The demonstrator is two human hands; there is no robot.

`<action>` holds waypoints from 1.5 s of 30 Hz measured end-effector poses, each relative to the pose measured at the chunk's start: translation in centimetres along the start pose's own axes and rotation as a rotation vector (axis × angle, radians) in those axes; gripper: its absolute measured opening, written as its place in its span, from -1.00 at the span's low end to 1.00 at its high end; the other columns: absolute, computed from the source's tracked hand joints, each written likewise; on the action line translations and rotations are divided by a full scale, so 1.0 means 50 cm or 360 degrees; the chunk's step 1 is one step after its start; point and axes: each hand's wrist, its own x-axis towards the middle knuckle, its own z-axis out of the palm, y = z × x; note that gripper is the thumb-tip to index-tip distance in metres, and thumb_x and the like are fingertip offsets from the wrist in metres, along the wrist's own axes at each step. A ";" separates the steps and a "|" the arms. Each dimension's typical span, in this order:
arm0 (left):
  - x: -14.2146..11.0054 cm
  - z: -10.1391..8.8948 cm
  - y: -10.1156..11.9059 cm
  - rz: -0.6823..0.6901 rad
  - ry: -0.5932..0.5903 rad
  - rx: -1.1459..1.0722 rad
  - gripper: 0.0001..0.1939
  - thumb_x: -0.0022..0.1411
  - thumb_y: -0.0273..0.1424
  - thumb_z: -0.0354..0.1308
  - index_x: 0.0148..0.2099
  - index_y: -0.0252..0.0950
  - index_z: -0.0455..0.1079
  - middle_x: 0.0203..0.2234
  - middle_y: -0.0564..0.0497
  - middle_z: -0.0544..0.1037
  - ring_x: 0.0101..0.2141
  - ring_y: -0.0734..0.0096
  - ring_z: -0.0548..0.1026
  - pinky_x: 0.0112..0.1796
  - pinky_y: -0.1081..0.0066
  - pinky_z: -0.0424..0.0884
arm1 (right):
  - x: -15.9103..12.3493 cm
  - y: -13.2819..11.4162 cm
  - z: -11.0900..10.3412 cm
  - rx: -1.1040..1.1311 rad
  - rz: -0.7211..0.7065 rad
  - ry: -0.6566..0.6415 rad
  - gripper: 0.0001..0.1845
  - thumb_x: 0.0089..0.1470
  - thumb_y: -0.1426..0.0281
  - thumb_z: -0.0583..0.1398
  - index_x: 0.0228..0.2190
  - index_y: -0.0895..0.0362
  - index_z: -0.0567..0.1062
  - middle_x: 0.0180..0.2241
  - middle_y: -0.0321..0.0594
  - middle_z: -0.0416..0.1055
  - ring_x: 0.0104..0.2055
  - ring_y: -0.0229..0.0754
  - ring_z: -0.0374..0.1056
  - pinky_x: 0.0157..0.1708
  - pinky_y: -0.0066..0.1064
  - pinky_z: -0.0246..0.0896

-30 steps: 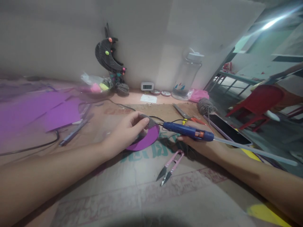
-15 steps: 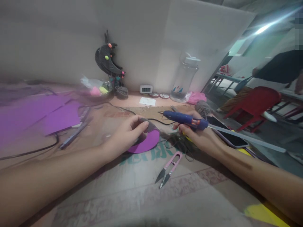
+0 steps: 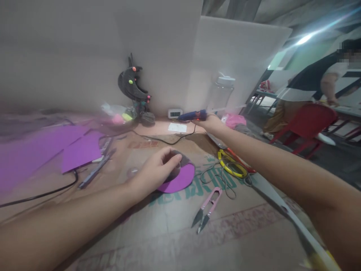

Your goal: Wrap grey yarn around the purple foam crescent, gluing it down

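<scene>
My left hand (image 3: pixel 162 167) is closed on a curved purple craft piece (image 3: pixel 182 178), thumb on top. Grey yarn (image 3: pixel 184 160) covers the part by my fingertips; how far it runs under the hand is hidden. Stretched out toward the wall, my right hand (image 3: pixel 208 122) grips a blue hot glue gun (image 3: pixel 187 116), its tip pointing left in front of a small white digital clock (image 3: pixel 175 113). Pink thread snips (image 3: pixel 207 209) lie on the cardboard (image 3: pixel 146 229) in front of the purple piece. Loose grey yarn (image 3: pixel 222 175) trails beside yellow-and-orange-handled scissors (image 3: pixel 232 165).
A dark crescent ornament (image 3: pixel 131 84) with coloured dots leans on the wall. Purple sheets (image 3: pixel 81 150) and a pen (image 3: pixel 96 171) are at left. A clear bottle (image 3: pixel 221 94) and pink bag (image 3: pixel 235 119) stand behind. A person (image 3: pixel 307 82) is near a red chair (image 3: pixel 316 120).
My right hand has carried the glue gun away from the purple piece, back and left toward the clock. My left hand keeps its hold. At right, a person has come more into view.
</scene>
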 end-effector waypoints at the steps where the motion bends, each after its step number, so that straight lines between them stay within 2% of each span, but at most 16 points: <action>1: 0.000 -0.001 -0.001 0.0002 -0.0005 0.0010 -0.79 0.28 -0.24 0.06 -0.27 -0.30 0.31 -0.54 0.12 0.40 -0.52 0.53 0.33 -0.49 0.51 0.24 | 0.021 0.010 0.014 -0.0016 0.0022 -0.0042 -0.74 0.02 0.37 0.28 -0.22 0.23 0.55 -0.21 -0.09 0.56 -0.14 -0.08 0.45 -0.07 -0.28 0.29; 8: 0.002 -0.003 -0.011 -0.0013 -0.0044 0.0024 -0.76 0.28 -0.21 0.06 -0.28 -0.29 0.31 -0.53 0.12 0.41 -0.50 0.52 0.35 -0.44 0.49 0.27 | 0.080 0.055 0.073 -0.0195 0.0175 -0.0257 -0.68 0.14 0.29 0.22 -0.12 0.23 0.46 -0.15 -0.10 0.49 -0.15 -0.14 0.43 -0.11 -0.23 0.35; 11: 0.002 -0.004 -0.011 -0.0010 -0.0026 0.0020 -0.77 0.27 -0.21 0.07 -0.27 -0.29 0.32 -0.51 0.11 0.42 -0.49 0.51 0.36 -0.43 0.48 0.28 | 0.079 0.060 0.071 -0.0257 0.0203 -0.0333 -0.69 0.19 0.26 0.18 -0.12 0.21 0.45 -0.14 -0.16 0.45 -0.17 -0.17 0.42 -0.16 -0.21 0.38; 14: 0.002 -0.003 -0.007 -0.0017 0.0010 -0.0018 -0.79 0.27 -0.23 0.08 -0.30 -0.29 0.31 -0.53 0.11 0.42 -0.50 0.51 0.36 -0.43 0.48 0.28 | 0.065 0.054 0.046 -0.0316 0.0202 -0.0254 -0.65 0.11 0.25 0.25 -0.17 0.27 0.50 -0.19 -0.04 0.50 -0.13 -0.03 0.43 -0.08 -0.16 0.31; 17: 0.004 -0.001 -0.002 -0.0029 0.0022 -0.0053 -0.80 0.25 -0.26 0.08 -0.33 -0.29 0.30 -0.56 0.12 0.41 -0.52 0.50 0.34 -0.46 0.49 0.27 | 0.018 0.032 0.006 -0.0344 0.0146 -0.0065 -0.59 0.09 0.26 0.24 -0.09 0.29 0.48 -0.04 0.11 0.45 0.04 0.10 0.34 0.05 -0.12 0.17; 20: 0.005 0.001 0.001 -0.0035 0.0042 -0.0054 -0.82 0.23 -0.28 0.09 -0.33 -0.29 0.31 -0.57 0.11 0.40 -0.54 0.50 0.32 -0.49 0.49 0.26 | -0.068 -0.008 -0.022 -0.0242 0.0043 -0.0041 -0.64 0.19 0.28 0.13 -0.04 0.20 0.46 -0.02 -0.04 0.46 -0.05 -0.08 0.39 -0.01 -0.26 0.24; 22: 0.005 0.002 0.002 -0.0022 0.0053 -0.0056 -0.83 0.24 -0.29 0.08 -0.32 -0.29 0.31 -0.56 0.11 0.39 -0.54 0.50 0.32 -0.48 0.49 0.26 | -0.137 -0.038 -0.025 -0.0076 0.0023 -0.0200 -0.67 0.22 0.25 0.08 -0.06 0.13 0.45 -0.12 -0.16 0.52 -0.39 -0.28 0.41 -0.34 -0.40 0.35; 23: 0.004 0.002 0.002 -0.0010 0.0053 -0.0054 -0.84 0.24 -0.30 0.08 -0.32 -0.29 0.31 -0.56 0.11 0.39 -0.54 0.51 0.32 -0.47 0.48 0.27 | -0.171 -0.051 -0.022 0.0249 0.0075 -0.0391 -0.66 0.22 0.26 0.08 -0.03 0.14 0.41 -0.08 -0.12 0.49 -0.51 -0.34 0.35 -0.48 -0.44 0.33; 25: 0.004 0.001 0.001 0.0021 0.0052 -0.0037 -0.84 0.25 -0.30 0.08 -0.30 -0.29 0.31 -0.55 0.11 0.39 -0.52 0.51 0.33 -0.45 0.48 0.28 | -0.230 -0.070 -0.012 0.0759 0.0221 -0.0679 -0.60 0.17 0.26 0.14 0.03 0.08 0.32 0.03 -0.09 0.41 -0.61 -0.43 0.29 -0.63 -0.48 0.28; 27: 0.003 -0.001 0.001 0.0059 0.0032 -0.0016 -0.83 0.25 -0.28 0.08 -0.29 -0.30 0.32 -0.54 0.11 0.40 -0.51 0.50 0.34 -0.44 0.48 0.28 | -0.269 -0.082 0.000 0.0943 0.0356 -0.0844 -0.46 0.09 0.33 0.21 0.10 -0.01 0.22 0.07 -0.11 0.35 -0.65 -0.46 0.28 -0.72 -0.51 0.24; 29: 0.003 -0.002 0.000 0.0074 0.0026 0.0020 -0.82 0.25 -0.27 0.07 -0.27 -0.30 0.33 -0.53 0.10 0.41 -0.51 0.49 0.35 -0.45 0.48 0.27 | -0.289 -0.087 0.006 0.1023 0.0460 -0.0919 -0.36 0.03 0.43 0.25 0.12 -0.07 0.19 -0.04 -0.20 0.39 -0.67 -0.48 0.28 -0.76 -0.56 0.21; 32: 0.002 -0.002 -0.001 0.0063 0.0051 0.0059 -0.82 0.25 -0.28 0.07 -0.25 -0.30 0.34 -0.53 0.09 0.42 -0.51 0.48 0.37 -0.46 0.48 0.26 | -0.293 -0.089 0.003 0.1122 0.0558 -0.0965 -0.39 0.03 0.51 0.22 0.10 -0.03 0.25 -0.43 -0.43 0.35 -0.68 -0.45 0.28 -0.77 -0.63 0.17; 34: 0.002 -0.002 -0.002 0.0051 0.0035 0.0053 -0.82 0.27 -0.28 0.06 -0.25 -0.30 0.33 -0.54 0.10 0.42 -0.52 0.49 0.37 -0.47 0.48 0.26 | -0.290 -0.086 -0.001 0.1150 0.0569 -0.0962 -0.47 0.05 0.51 0.19 0.07 0.03 0.28 -0.55 -0.49 0.29 -0.68 -0.42 0.28 -0.76 -0.64 0.16; 37: 0.002 -0.002 -0.002 0.0062 0.0002 0.0043 -0.81 0.28 -0.26 0.05 -0.27 -0.29 0.32 -0.54 0.11 0.42 -0.54 0.51 0.37 -0.47 0.48 0.26 | -0.287 -0.072 0.001 0.1130 0.0497 -0.0915 -0.57 0.11 0.47 0.16 0.04 0.10 0.31 -0.59 -0.46 0.32 -0.67 -0.40 0.29 -0.70 -0.61 0.22; 41: 0.001 -0.004 -0.001 0.0075 0.0005 0.0033 -0.82 0.27 -0.28 0.07 -0.29 -0.30 0.31 -0.52 0.11 0.43 -0.51 0.51 0.38 -0.44 0.48 0.28 | -0.289 -0.058 0.010 0.1096 0.0367 -0.0687 -0.71 0.13 0.42 0.15 -0.07 0.11 0.38 -0.50 -0.41 0.33 -0.59 -0.40 0.33 -0.61 -0.55 0.32; 45: 0.002 -0.004 -0.002 0.0073 -0.0020 0.0015 -0.82 0.28 -0.28 0.06 -0.29 -0.30 0.31 -0.51 0.10 0.43 -0.49 0.50 0.38 -0.43 0.47 0.27 | -0.293 -0.068 0.006 0.0943 0.0267 -0.0510 -0.74 0.10 0.39 0.19 -0.13 0.10 0.42 -0.42 -0.38 0.33 -0.64 -0.45 0.28 -0.71 -0.59 0.22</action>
